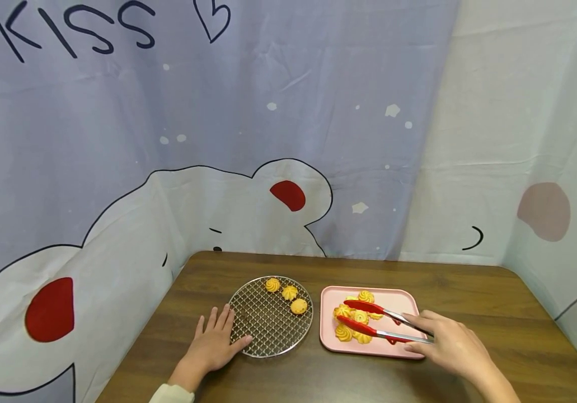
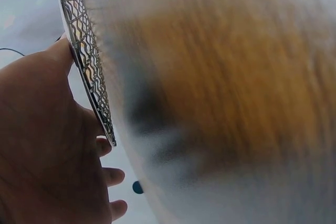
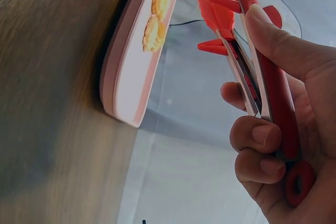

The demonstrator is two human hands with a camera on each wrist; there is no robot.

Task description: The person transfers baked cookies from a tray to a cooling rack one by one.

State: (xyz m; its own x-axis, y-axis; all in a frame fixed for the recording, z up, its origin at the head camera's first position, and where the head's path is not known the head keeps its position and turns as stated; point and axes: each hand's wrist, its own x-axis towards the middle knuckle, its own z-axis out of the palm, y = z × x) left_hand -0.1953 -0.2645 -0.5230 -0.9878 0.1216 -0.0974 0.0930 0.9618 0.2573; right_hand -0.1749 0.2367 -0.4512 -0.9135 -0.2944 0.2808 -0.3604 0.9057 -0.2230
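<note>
- Tongs, red-tipped with steel arms point(image 1: 384, 323), are held in the right hand point(image 1: 449, 344); the fingers point(image 3: 257, 137) curl round the handle end, thumb along the upper arm, clamped on the tool.
- Tong tips stand apart over the pink rectangular tray point(image 1: 404, 350), straddling one of the yellow swirled cookies point(image 1: 360, 317). Whether the tips touch it cannot be told.
- The tray lies flat on the brown wooden bench point(image 1: 469, 291), right of centre, with a cluster of the same cookies toward its left half.
- The left hand point(image 1: 212, 344) rests palm down on the bench, fingers straight and slightly spread, holding nothing. Its thumb and fingertips touch the near left rim of the round wire-mesh cooling rack point(image 1: 268, 330).
- The left wrist view shows the rack edge against the hand; the remainder of that view is blurred.
- The rack sits just beside the tray, to its left, and carries three yellow cookies point(image 1: 288, 293) on its far right part.
- A printed cartoon backdrop cloth point(image 1: 167, 168) hangs behind and along both sides of the bench.
</note>
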